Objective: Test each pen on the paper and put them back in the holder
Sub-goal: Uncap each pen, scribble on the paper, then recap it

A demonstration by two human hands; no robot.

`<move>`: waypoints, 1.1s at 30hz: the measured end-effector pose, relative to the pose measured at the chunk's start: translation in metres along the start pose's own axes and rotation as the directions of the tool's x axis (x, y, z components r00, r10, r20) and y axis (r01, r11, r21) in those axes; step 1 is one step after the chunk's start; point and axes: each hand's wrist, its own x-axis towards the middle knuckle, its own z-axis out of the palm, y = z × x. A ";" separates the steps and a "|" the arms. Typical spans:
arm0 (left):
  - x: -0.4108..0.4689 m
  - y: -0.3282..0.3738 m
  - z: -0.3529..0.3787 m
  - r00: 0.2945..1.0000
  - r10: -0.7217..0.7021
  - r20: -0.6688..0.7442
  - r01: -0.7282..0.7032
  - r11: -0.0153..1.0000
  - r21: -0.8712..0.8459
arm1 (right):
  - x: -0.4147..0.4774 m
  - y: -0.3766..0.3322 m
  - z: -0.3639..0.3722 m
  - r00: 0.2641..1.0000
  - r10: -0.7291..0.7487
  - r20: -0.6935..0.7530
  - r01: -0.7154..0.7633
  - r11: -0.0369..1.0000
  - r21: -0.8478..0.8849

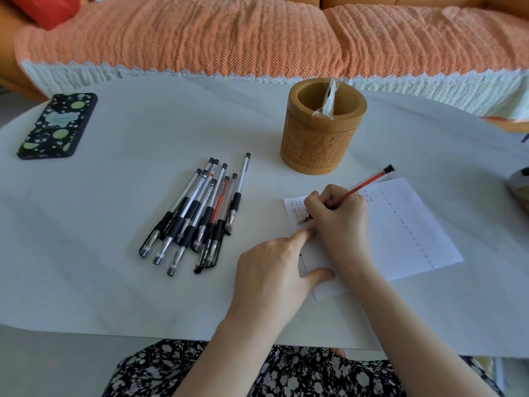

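My right hand (339, 222) grips a red pen (362, 187), its tip down on the white paper (406, 224) among rows of red and dark characters. The pen's black end points up to the right. My left hand (274, 270) lies flat with straight fingers on the paper's left edge, forefinger close to the pen tip. A pile of several capped pens (200, 213), mostly black with one red, lies on the table to the left of the paper. The carved bamboo holder (322, 138) stands upright behind the paper, with a clear plastic packet (327, 100) inside it.
A phone in a black spotted case (58, 124) lies at the far left of the white table (128, 296). A dark rounded object (519, 187) is cut off at the right edge. Behind the table is a sofa with an orange cover (229, 38).
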 end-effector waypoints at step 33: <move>0.001 -0.015 -0.017 1.000 0.023 0.019 -0.007 0.802 -0.597 | 0.011 -0.019 -0.026 0.950 0.258 0.175 -0.311 0.739 0.597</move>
